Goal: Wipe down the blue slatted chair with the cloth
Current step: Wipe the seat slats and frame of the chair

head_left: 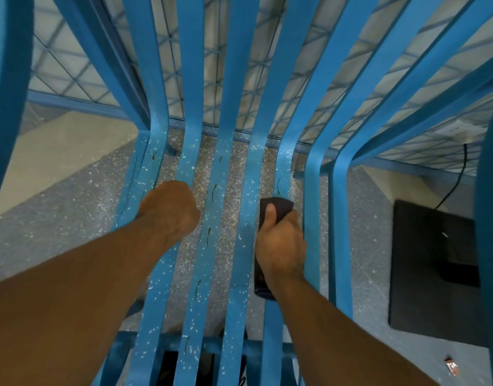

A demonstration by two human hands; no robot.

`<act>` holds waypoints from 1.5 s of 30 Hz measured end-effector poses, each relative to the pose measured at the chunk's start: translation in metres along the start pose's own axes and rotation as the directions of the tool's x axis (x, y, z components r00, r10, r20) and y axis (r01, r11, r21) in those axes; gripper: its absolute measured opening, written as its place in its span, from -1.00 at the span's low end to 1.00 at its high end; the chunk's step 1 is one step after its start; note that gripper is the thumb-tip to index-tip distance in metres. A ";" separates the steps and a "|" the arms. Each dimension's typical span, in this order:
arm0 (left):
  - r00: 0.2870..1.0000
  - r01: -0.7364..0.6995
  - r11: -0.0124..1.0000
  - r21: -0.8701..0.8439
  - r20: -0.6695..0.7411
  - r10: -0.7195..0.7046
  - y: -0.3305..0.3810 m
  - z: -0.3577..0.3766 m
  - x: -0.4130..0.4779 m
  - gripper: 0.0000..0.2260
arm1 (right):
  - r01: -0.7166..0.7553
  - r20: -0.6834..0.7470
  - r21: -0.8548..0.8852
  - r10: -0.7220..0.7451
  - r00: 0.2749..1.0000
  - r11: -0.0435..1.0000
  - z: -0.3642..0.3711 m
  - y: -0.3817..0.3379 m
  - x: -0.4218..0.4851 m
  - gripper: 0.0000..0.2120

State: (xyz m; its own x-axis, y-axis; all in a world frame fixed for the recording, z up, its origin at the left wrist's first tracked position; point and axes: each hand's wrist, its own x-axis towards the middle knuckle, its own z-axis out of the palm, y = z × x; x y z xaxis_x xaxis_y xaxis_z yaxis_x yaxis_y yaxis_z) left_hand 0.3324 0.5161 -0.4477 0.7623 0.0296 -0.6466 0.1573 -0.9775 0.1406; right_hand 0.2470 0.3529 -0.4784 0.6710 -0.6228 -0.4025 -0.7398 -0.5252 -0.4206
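The blue slatted chair (225, 168) fills the view from above, its seat slats running toward me and curving up into the backrest. White specks and a few dark streaks lie on the slats. My right hand (281, 243) grips a dark folded cloth (277, 207) wrapped over a slat right of the middle, thumb on top; a dark end hangs below the hand. My left hand (170, 210) is curled into a fist around a slat left of the middle.
Speckled grey floor shows between the slats. A black mat (434, 274) with a black cable lies on the floor at right. A blue wire-mesh fence (72, 79) stands behind the chair. A small wrapper (451, 367) lies at bottom right.
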 end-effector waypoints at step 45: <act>0.998 0.023 0.999 -0.044 0.055 -0.020 0.018 -0.025 0.059 -0.86 | 0.276 0.046 -0.139 -0.272 0.961 0.951 0.003 -0.013 0.027 -0.36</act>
State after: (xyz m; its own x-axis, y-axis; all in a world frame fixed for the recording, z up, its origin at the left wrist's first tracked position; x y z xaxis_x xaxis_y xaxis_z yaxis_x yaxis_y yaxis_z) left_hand 0.3956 0.5058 -0.4644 0.7232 0.0378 -0.6896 0.2020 -0.9664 0.1589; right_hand 0.2744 0.3445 -0.4861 0.8485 -0.4293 -0.3096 -0.5257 -0.7517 -0.3984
